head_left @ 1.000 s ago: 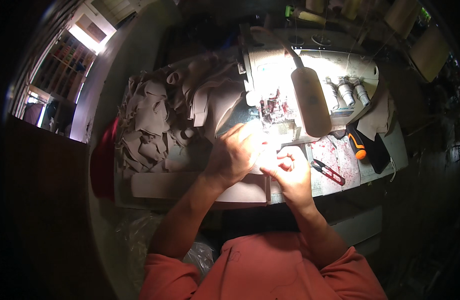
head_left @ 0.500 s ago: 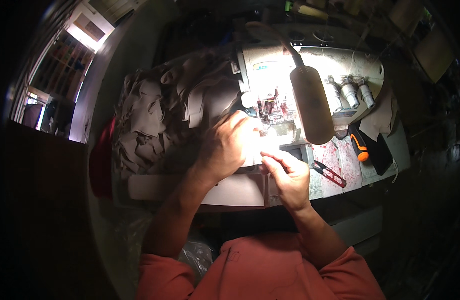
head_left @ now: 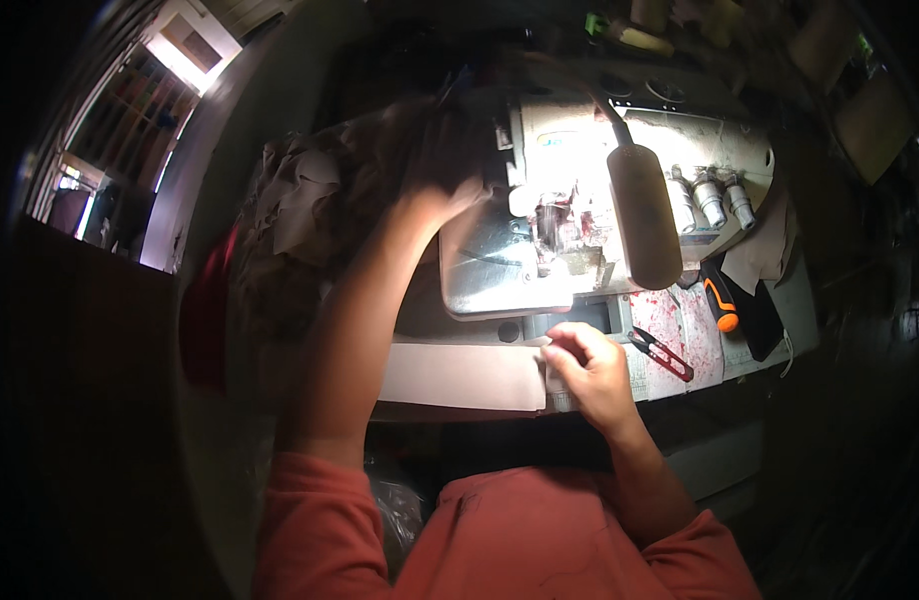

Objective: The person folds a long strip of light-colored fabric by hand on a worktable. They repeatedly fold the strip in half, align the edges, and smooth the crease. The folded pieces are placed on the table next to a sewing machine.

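My left hand (head_left: 442, 185) is stretched away over the shadowed heap of pale cloth pieces (head_left: 305, 195), left of the sewing machine (head_left: 645, 130). Motion smears its fingers, so I cannot make out whether it holds anything. Nearer to me, my right hand (head_left: 595, 375) has thumb and forefinger pinched together at the right end of a long pale strip (head_left: 460, 375) along the table's front edge. What lies between those fingertips is too small to tell. Between the hands, the machine's shiny metal plate (head_left: 490, 285) and the brightly lit needle area (head_left: 560, 225) show uncovered.
An elongated lamp head (head_left: 645, 215) hangs before the machine. Red-handled thread snips (head_left: 662, 355) lie on red-speckled paper, beside an orange-and-black handled tool (head_left: 720, 300). Metal thread-tension posts (head_left: 710, 200) jut from the machine's right side.
My left hand has left the needle area and swung far left over the heap. My right hand has drawn slightly nearer to me. The metal plate, covered before, now shows.
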